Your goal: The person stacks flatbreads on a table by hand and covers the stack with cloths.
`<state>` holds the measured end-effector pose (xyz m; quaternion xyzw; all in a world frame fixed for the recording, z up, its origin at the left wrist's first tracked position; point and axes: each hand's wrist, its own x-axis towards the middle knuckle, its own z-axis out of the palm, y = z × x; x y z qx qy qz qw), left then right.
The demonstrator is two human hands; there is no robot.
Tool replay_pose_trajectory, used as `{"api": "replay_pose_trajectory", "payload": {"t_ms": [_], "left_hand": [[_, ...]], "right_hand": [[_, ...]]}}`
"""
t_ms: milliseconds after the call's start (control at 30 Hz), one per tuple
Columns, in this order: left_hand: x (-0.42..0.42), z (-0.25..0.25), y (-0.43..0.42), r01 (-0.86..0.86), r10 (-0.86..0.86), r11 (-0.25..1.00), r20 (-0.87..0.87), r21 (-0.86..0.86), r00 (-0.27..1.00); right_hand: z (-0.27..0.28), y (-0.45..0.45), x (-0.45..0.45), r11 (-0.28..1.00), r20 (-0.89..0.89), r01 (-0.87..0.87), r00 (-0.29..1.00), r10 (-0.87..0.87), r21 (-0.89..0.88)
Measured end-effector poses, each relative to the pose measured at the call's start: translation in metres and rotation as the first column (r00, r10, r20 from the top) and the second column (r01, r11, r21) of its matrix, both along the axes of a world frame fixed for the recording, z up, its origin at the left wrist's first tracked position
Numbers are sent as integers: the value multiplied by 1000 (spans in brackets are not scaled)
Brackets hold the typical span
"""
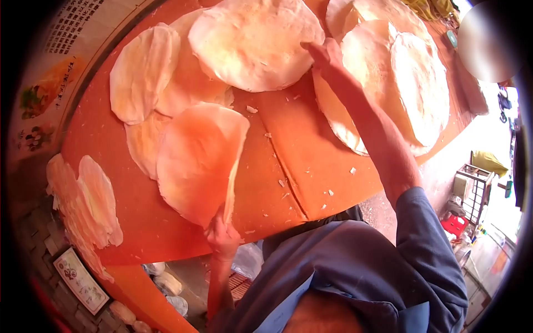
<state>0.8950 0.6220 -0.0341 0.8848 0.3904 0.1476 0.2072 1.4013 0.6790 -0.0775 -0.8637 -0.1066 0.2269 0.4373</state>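
Observation:
My left hand (223,237) is closed on the lower tip of a thin round flatbread (194,158), whose right edge is folded up. Farther out on the orange table (311,166), my right hand (325,54) touches the right edge of a large round flatbread (258,41); its fingers look pinched at that edge. Left of these, more flatbreads (141,75) overlap one another. At the right, beyond my right forearm, lies a pile of folded flatbreads (425,89).
Torn flatbread pieces (97,197) hang at the table's left corner. Small crumbs dot the tabletop. A printed poster (53,72) is at the left. Plastic bags (166,283) lie below the near edge. A metal rack (474,191) and a red item (455,224) stand at the right.

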Motion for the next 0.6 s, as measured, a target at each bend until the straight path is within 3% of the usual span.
{"api": "replay_pose_trajectory", "payload": {"t_ms": [33,100,167,233,300,333,400,433,467,500,533,567,600], "left_hand": [[1,-2,-6,5,-5,1000,3,0,1000],[6,-5,-16,43,-42,999,36,-23,998],[9,-7,-22,70,-71,997,54,23,996],[10,-5,-29,108,-107,994,59,-6,992],[9,-4,-33,129,-125,990,75,-49,989],[8,-4,-33,128,-125,991,73,-47,990],[12,2,-32,133,-131,990,36,-43,991],[16,3,-29,157,-155,987,54,-43,986],[20,2,-24,169,-165,984,68,-62,984],[18,6,-24,162,-158,984,65,-79,985],[17,9,-23,162,-156,983,75,-82,985],[16,9,-22,169,-163,982,76,-81,984],[14,9,-20,164,-158,984,82,-66,984]], "right_hand": [[7,5,1,1000,3,5,1000,-5,0],[17,12,4,991,-156,134,979,-135,-14],[20,11,10,988,-185,147,973,-137,42],[4,21,24,931,-400,346,875,-275,116],[-26,25,27,844,-522,390,838,-159,369],[-60,34,31,746,-527,350,850,2,567],[-26,35,9,839,-560,282,828,33,466],[-19,38,12,888,-303,54,948,99,457],[13,50,12,964,-329,198,935,-132,178],[45,30,5,892,-230,9,967,106,453],[56,36,17,878,-124,-60,983,134,475],[99,36,16,926,-108,49,994,-9,375],[132,18,21,917,61,-5,998,-21,398]]}}
